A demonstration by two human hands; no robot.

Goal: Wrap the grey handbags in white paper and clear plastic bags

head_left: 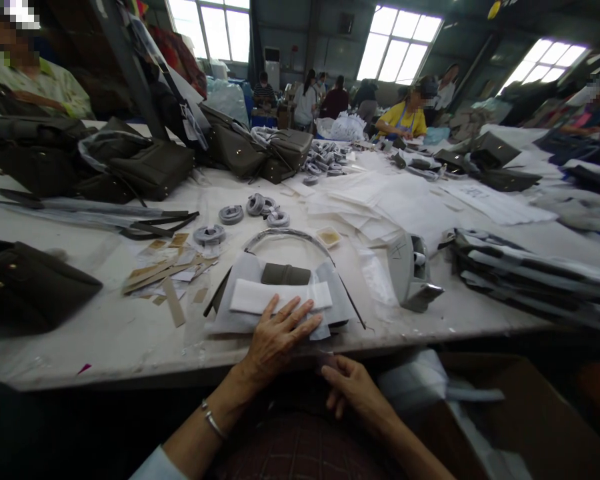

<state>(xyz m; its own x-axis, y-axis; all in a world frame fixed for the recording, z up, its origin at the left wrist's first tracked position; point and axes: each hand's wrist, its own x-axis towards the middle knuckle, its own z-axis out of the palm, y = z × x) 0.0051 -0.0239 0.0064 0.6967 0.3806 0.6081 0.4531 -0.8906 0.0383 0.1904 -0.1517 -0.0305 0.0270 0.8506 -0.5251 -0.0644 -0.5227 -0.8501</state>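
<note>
A white foam strip point(247, 297) lies across white tissue on a dark olive bag at the table's front edge. My left hand point(275, 337) rests on the strip and tissue with its fingers spread. Just above the strip, an olive rolled piece point(286, 274) shows. The bag's wrapped handle point(290, 233) arches away behind it. My right hand point(347, 383) is in front of the table edge, fingers pinched on a small translucent piece point(327, 359), too blurred to make out.
Cardboard scraps point(167, 273) and grey coils point(231, 214) lie left of the work. A tape dispenser point(405, 273) stands to the right, beside stacked wrapped pieces point(520, 277). Olive bags point(150, 167) line the left; people work farther back.
</note>
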